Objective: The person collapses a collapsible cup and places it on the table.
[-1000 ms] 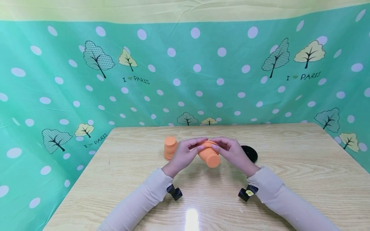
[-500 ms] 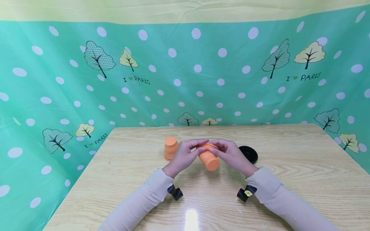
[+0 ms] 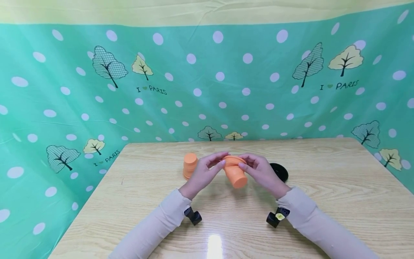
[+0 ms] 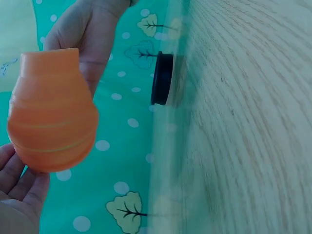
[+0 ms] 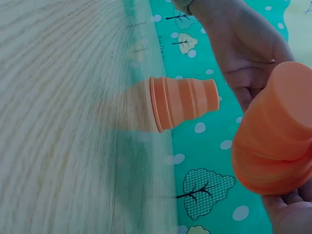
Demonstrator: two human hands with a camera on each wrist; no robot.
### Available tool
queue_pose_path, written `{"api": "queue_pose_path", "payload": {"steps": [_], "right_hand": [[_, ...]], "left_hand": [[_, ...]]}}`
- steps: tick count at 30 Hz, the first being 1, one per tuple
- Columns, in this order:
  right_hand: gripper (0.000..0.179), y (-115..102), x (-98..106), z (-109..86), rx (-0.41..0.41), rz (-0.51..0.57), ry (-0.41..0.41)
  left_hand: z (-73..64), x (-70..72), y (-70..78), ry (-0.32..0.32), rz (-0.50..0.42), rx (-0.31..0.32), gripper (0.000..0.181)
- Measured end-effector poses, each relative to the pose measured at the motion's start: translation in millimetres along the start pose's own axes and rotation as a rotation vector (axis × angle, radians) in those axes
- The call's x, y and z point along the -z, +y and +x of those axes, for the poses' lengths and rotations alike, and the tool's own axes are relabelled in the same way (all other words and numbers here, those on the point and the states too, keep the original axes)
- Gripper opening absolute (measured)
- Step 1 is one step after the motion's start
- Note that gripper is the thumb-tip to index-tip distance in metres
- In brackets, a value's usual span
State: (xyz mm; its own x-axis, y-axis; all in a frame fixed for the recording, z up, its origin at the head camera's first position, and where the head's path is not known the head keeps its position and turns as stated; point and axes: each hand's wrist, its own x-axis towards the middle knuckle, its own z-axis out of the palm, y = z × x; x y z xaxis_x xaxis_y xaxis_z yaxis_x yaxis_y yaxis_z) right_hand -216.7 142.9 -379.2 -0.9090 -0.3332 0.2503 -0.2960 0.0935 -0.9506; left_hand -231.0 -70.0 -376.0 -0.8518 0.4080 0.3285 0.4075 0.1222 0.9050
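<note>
Head view: Both hands meet over the middle of the wooden surface (image 3: pixel 142 201). An orange cup (image 3: pixel 235 175) is between them, held clear of the wood and tilted, its flat round base lower and facing the wearer, its broad rim higher and farther away. The left hand (image 3: pixel 206 171) grips it at the rim from the left; the right hand (image 3: pixel 262 174) grips the same end from the right, thumb on the near wall. A fold runs across the cup below the rim. A second cup (image 3: pixel 189 163), also orange, stands upside down beyond the left hand, which partly covers it. A shallow black dish (image 3: pixel 280 172) lies beyond the right hand, also partly covered. Pale sleeves and a small black camera at each wrist. Behind: a green dotted curtain (image 3: pixel 207 82) with printed trees.

Left wrist view (turned sideways): Orange cup at left of picture, narrow end toward the top, ridged wall visible. Left-hand fingers (image 4: pixel 30 187) touch its broad end; the right hand shows behind it. Black dish on the surface, well apart.

Right wrist view (also sideways): Cup's round base visible, folded wall below. Right-hand fingers at the broad end; left palm behind. Second cup rests broad end down on the surface, ringed by ridges.
</note>
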Motion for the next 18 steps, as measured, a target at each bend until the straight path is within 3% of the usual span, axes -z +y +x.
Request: {"api": "queue_pose_path", "payload": {"steps": [5,8,18], "right_hand": [[0.031,0.8,-0.6,0.8,0.011,0.075,0.035],[0.031,3.2,-2.6,2.1,0.012,0.143,0.048],[0.032,8.6,-5.8,2.9,0.026,0.217,0.052]], "left_hand": [[-0.5,-0.3,-0.6,-0.033,-0.1,0.074,0.041],[0.0,-2.2,-2.1,-0.046,-0.156,0.087,0.042],[3.6,-4.2,-3.8,-0.025,-0.172,0.117,0.038]]}}
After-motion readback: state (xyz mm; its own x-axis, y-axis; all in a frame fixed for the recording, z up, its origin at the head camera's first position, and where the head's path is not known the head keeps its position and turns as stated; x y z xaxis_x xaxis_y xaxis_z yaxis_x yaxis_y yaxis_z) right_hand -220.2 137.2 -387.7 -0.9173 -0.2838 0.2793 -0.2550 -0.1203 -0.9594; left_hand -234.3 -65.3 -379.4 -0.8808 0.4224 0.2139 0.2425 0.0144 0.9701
